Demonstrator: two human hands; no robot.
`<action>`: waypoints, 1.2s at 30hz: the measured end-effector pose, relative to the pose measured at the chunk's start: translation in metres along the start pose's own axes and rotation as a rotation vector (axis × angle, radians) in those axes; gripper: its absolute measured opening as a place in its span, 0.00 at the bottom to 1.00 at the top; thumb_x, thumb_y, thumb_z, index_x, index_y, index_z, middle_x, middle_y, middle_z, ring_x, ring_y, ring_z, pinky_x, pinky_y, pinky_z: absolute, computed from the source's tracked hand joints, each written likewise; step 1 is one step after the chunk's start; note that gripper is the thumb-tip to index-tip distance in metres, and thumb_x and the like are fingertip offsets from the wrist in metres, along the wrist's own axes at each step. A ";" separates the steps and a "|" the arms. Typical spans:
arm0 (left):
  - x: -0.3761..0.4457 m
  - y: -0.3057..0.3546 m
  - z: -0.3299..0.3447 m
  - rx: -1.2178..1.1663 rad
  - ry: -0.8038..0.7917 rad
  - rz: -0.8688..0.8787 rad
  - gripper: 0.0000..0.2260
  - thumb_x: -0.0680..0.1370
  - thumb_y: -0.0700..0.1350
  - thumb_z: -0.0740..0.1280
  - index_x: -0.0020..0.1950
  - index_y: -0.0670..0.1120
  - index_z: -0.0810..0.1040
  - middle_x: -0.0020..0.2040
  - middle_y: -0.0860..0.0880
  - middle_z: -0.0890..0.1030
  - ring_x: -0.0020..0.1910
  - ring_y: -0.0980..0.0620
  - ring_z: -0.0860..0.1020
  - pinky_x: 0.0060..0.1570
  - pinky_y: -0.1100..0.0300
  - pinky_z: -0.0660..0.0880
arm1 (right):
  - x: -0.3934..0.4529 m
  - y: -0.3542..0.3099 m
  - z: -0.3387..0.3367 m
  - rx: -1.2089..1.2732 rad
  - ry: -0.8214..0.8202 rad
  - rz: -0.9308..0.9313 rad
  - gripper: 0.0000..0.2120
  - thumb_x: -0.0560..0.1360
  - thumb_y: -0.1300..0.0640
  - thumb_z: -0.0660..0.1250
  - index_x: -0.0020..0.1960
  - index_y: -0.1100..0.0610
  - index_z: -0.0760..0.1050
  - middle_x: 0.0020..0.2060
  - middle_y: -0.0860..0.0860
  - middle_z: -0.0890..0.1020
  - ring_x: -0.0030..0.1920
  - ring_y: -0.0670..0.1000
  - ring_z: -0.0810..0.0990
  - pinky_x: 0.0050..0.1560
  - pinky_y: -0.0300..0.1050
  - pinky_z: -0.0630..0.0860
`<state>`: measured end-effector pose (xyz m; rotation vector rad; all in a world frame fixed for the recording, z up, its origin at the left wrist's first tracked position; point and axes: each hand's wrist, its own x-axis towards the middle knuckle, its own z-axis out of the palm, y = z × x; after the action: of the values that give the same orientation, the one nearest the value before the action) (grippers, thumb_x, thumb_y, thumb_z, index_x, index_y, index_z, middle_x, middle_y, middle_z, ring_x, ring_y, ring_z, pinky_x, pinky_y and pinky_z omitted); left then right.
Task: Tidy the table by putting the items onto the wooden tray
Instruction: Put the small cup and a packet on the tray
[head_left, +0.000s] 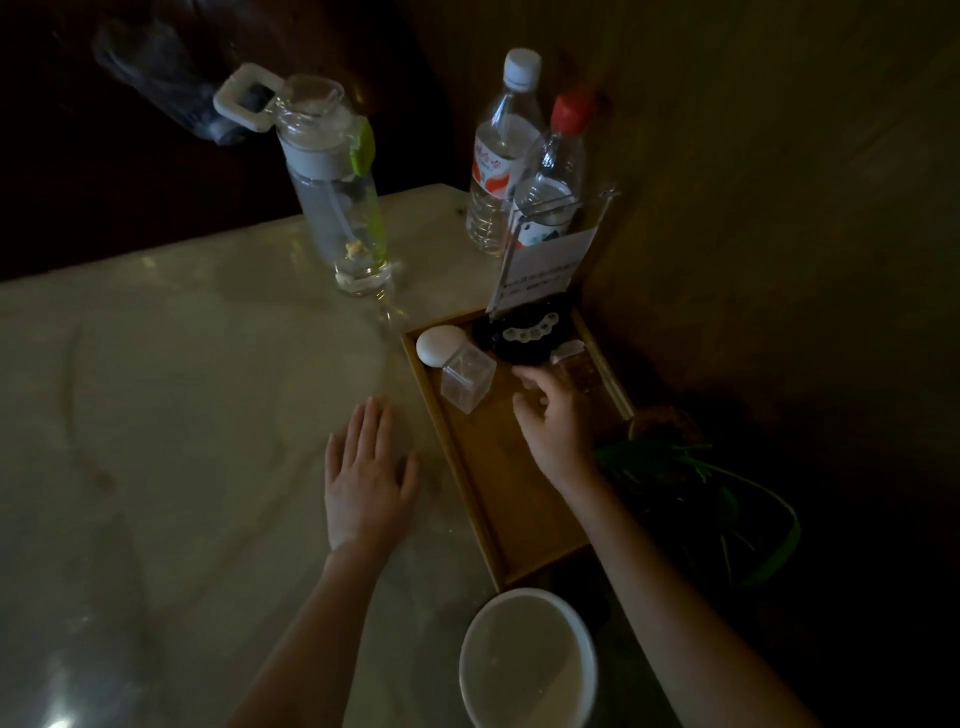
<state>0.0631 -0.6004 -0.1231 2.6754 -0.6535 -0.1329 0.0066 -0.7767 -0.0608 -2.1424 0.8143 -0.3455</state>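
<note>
The wooden tray (511, 499) lies at the table's right edge. In its far end sit a white egg (437, 346), a small clear square container (467, 379), a black round object with white beads (524, 332) and a brown box (584, 371). My right hand (550, 421) hovers over the tray's middle, fingers loosely spread, holding nothing, just right of the clear container. My left hand (366, 475) rests flat on the marble table (171, 395), left of the tray. A clear water bottle with a grey lid (332, 182) stands on the table beyond.
Two plastic bottles, white cap (498, 156) and red cap (556, 171), stand at the far corner behind an acrylic sign holder (545, 260). A white bowl (527, 662) sits near the front edge. A green plant (696, 483) is right of the tray.
</note>
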 end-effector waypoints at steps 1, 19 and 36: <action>0.000 0.000 0.000 -0.004 0.002 -0.002 0.30 0.74 0.57 0.48 0.73 0.45 0.58 0.74 0.47 0.59 0.73 0.52 0.53 0.71 0.50 0.49 | -0.001 -0.001 0.000 0.004 -0.059 -0.017 0.15 0.72 0.65 0.66 0.58 0.60 0.75 0.56 0.56 0.79 0.59 0.54 0.75 0.61 0.50 0.72; 0.001 -0.001 0.000 -0.002 0.005 -0.005 0.29 0.75 0.57 0.48 0.73 0.46 0.59 0.74 0.47 0.60 0.73 0.52 0.52 0.70 0.51 0.48 | 0.007 -0.002 0.025 -0.115 -0.147 -0.082 0.23 0.69 0.56 0.72 0.62 0.58 0.71 0.56 0.55 0.79 0.57 0.53 0.76 0.58 0.45 0.73; 0.000 0.000 0.000 -0.007 0.002 -0.010 0.28 0.75 0.56 0.47 0.73 0.46 0.58 0.74 0.48 0.59 0.73 0.53 0.51 0.71 0.52 0.46 | 0.001 -0.015 0.043 -0.054 -0.054 0.017 0.19 0.70 0.55 0.71 0.57 0.61 0.72 0.52 0.56 0.79 0.52 0.53 0.77 0.46 0.38 0.68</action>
<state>0.0634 -0.6005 -0.1229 2.6724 -0.6375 -0.1353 0.0349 -0.7448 -0.0765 -2.1838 0.8186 -0.2581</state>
